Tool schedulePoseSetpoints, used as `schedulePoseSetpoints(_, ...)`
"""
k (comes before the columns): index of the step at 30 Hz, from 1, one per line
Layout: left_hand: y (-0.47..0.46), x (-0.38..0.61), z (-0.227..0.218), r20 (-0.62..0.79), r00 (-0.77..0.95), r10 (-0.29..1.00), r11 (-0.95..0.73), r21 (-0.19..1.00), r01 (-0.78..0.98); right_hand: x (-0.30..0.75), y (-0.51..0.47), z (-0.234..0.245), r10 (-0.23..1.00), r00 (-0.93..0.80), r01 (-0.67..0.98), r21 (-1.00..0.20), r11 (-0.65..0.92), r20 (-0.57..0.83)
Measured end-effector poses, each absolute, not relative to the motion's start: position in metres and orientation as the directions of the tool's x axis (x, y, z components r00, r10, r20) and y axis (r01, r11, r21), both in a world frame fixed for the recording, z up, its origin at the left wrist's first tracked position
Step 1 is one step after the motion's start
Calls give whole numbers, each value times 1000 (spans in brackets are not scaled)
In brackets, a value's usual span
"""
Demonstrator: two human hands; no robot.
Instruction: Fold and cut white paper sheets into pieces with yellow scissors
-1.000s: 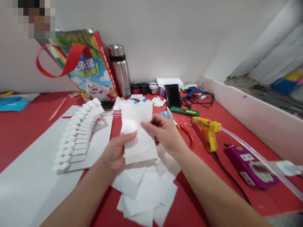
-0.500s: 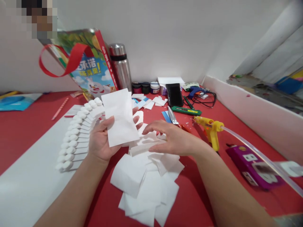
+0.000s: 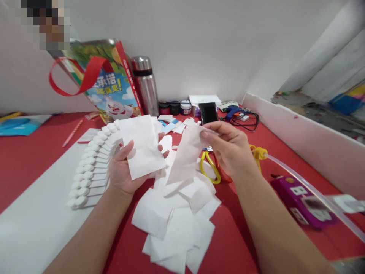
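My left hand (image 3: 125, 167) holds a small stack of white paper pieces (image 3: 144, 148), the thumb pressed on its front and the fingers behind. Pinched by its upper end between thumb and fingers, a single white paper piece (image 3: 186, 152) hangs from my right hand (image 3: 228, 146). Below both hands lies a loose pile of white paper pieces (image 3: 179, 228) on the red table. To the left of my left hand stands a curved row of thin sticks with round white tips (image 3: 89, 167). Scissors with yellow and red handles (image 3: 210, 169) lie partly behind my right hand.
A yellow glue gun (image 3: 259, 153) with a clear stick and a purple box (image 3: 302, 201) are on the right. Along the back stand a steel flask (image 3: 146, 89), paint jars (image 3: 175, 108), a black phone (image 3: 209, 113) and a colourful gift box (image 3: 114, 87). A white board (image 3: 34, 224) lies left.
My right hand has picked a paper piece from the pile and raised it, moving up and to the right. My left hand keeps its stack, shifted slightly down.
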State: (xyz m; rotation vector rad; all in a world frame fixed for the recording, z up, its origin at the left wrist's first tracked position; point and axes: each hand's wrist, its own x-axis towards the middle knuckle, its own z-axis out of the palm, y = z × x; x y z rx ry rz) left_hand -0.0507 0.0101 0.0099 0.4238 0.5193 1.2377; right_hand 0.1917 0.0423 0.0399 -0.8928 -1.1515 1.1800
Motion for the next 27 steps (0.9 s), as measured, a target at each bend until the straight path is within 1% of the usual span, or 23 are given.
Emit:
schedulePoseSetpoints(3,10,-48,10,-122,222,967,252,556,-792,189,43,42,985,79,-269,-948,171,155)
schedulePoseSetpoints(5,9,-45,12,-164,249,955,298,548,-782,184,40,44,991,80,-289,-949,126,107)
schedulePoseSetpoints(9,3,-35,18,-209,409,888,456,503,-734,171,32,41,998,0,-296,-953,65,68)
schedulePoseSetpoints(11,0,-27,19,-188,496,848,519,484,-705,167,32,36,997,-45,-265,-963,53,67)
schedulePoseSetpoints(13,-3,-20,18,-165,532,831,539,475,-695,166,33,30,995,-71,-224,-974,46,63)
schedulePoseSetpoints(16,-7,-11,12,-152,521,840,525,473,-708,165,36,22,996,-38,-155,-986,68,75)
schedulePoseSetpoints(19,-9,-9,8,-178,515,839,530,480,-698,164,36,19,995,4,-87,-991,104,104)
schedulePoseSetpoints(22,-10,-10,6,-245,496,833,546,509,-666,162,35,18,993,12,-75,-990,121,121)
schedulePoseSetpoints(27,-13,-13,7,-367,416,832,554,572,-604,160,34,18,992,23,-75,-989,125,124)
